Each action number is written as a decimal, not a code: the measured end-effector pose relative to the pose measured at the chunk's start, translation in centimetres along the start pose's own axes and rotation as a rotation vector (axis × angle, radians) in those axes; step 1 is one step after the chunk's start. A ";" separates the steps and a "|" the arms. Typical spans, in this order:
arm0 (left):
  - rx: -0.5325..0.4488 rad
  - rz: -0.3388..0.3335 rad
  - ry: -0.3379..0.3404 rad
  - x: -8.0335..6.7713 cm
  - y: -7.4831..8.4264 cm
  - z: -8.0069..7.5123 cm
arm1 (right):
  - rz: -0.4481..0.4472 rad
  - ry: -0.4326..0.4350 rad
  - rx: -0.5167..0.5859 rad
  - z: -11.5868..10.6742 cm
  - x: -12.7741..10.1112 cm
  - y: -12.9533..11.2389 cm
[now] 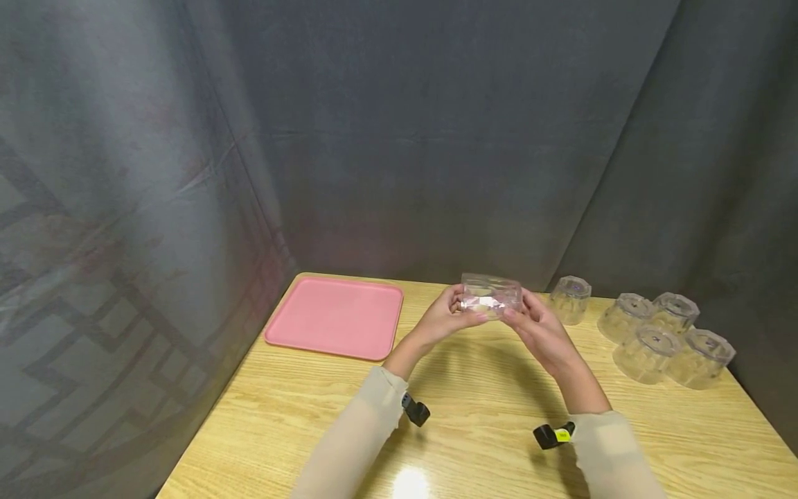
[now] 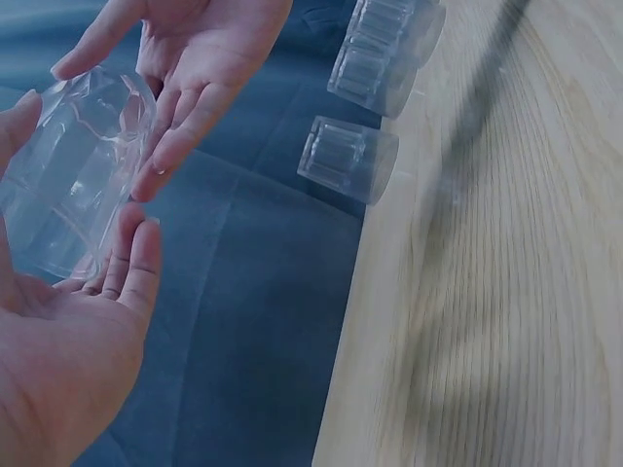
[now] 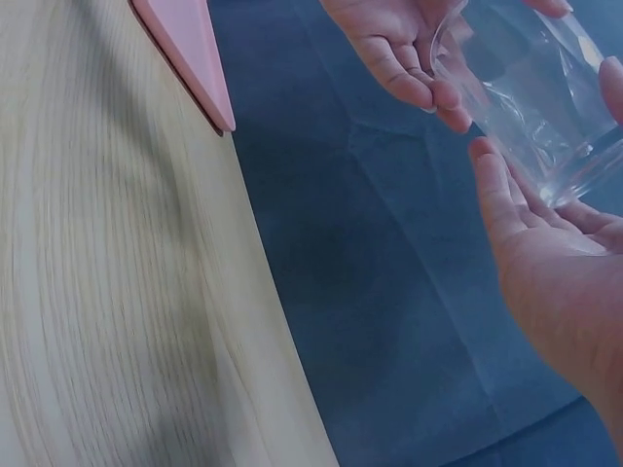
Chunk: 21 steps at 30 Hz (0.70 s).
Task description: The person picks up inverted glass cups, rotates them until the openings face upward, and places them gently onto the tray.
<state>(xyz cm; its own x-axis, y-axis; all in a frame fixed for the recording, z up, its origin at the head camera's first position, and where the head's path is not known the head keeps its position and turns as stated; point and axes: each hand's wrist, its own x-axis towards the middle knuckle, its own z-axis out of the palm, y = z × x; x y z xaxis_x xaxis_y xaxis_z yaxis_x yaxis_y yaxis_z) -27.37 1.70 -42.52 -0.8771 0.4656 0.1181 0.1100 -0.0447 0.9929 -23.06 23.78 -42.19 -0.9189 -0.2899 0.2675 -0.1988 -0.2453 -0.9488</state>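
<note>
A clear faceted drinking glass (image 1: 491, 294) lies on its side in the air above the table, held between both hands. My left hand (image 1: 441, 317) holds its left end, thumb on the near side and fingers behind. At the other end, my right hand (image 1: 545, 331) grips it in the same way. The left wrist view shows the glass (image 2: 73, 185) between the left hand (image 2: 73, 365) and the right hand (image 2: 214, 53). In the right wrist view, fingers of both hands also lie against the glass (image 3: 531, 88).
A pink tray (image 1: 337, 315) lies at the back left of the wooden table (image 1: 474, 436). One glass (image 1: 570, 301) stands upside down right of the hands. Several more upside-down glasses (image 1: 648, 353) cluster at the right. Grey curtains (image 1: 424, 138) hang behind the table and at its sides.
</note>
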 end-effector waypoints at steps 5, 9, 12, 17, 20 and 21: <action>-0.010 -0.008 -0.007 -0.4 0.0 -0.9 | 0.030 -0.004 -0.032 0.5 0.4 0.3; -0.023 -0.020 -0.001 -0.7 -0.1 -1.6 | 0.060 -0.003 -0.096 0.9 0.8 0.6; -0.028 -0.019 -0.004 -0.9 -0.1 -2.0 | 0.093 0.009 -0.158 1.2 1.1 0.7; -0.020 -0.019 -0.002 -1.3 0.2 -2.5 | 0.137 0.015 -0.215 1.5 1.3 0.8; -0.001 -0.022 0.010 -1.5 0.2 -2.9 | 0.166 0.013 -0.238 1.6 1.4 0.7; 0.005 -0.023 0.015 -1.6 0.2 -3.0 | 0.176 0.014 -0.252 1.6 1.4 0.6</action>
<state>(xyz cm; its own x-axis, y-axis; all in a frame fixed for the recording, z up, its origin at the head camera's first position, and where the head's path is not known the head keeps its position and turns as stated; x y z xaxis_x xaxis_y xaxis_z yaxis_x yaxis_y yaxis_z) -27.37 -1.73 -42.46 -0.8862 0.4534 0.0952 0.0917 -0.0298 0.9953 -23.91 21.79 -42.17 -0.9509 -0.2945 0.0949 -0.1131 0.0455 -0.9925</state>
